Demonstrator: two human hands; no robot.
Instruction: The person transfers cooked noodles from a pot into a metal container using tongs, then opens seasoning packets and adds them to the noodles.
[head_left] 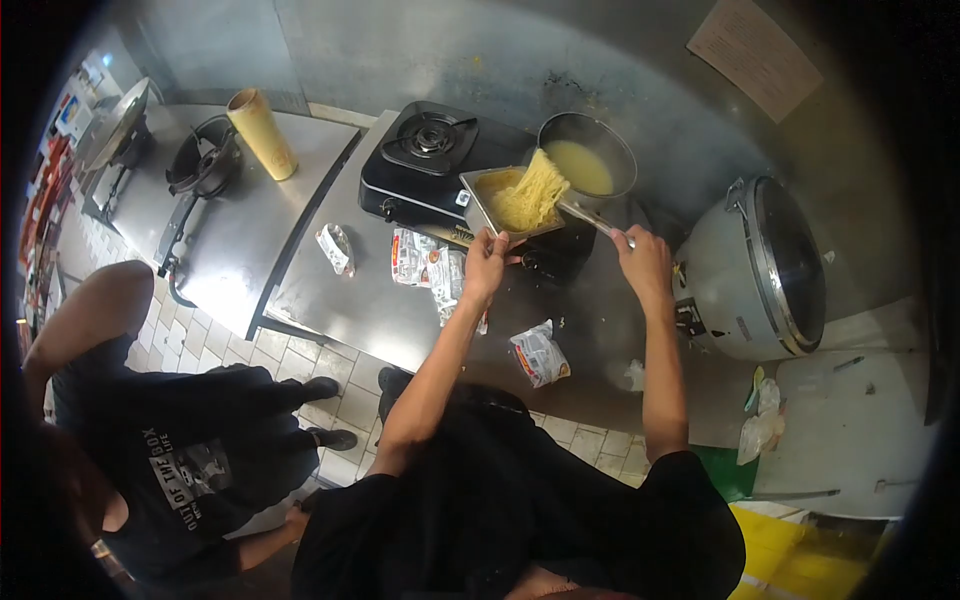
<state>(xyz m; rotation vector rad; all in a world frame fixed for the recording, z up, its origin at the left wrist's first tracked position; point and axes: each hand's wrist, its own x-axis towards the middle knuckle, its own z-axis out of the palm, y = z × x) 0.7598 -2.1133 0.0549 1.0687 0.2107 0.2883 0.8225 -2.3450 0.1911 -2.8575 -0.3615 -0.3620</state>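
Observation:
My left hand [487, 268] grips the near edge of a rectangular metal tray [477, 205], tilted over the front of the black gas stove. Yellow noodles [530, 198] lie in the tray, and part of the clump rises above its rim. My right hand [645, 262] is closed around metal tongs [590, 215], whose tips reach the noodles and are partly hidden by them. Just behind stands a pot [634, 170] with cloudy yellowish liquid [580, 165]. Below my left hand are opened noodle packets [412, 257], and another crumpled packet [540, 353] lies nearer me.
A free burner [430, 138] is left on the stove. A large lidded cooker [735, 270] stands at right. On the left counter are a wrap roll [262, 135] and a black pan-like burner [203, 155]. Another person [180, 460] stands at my left.

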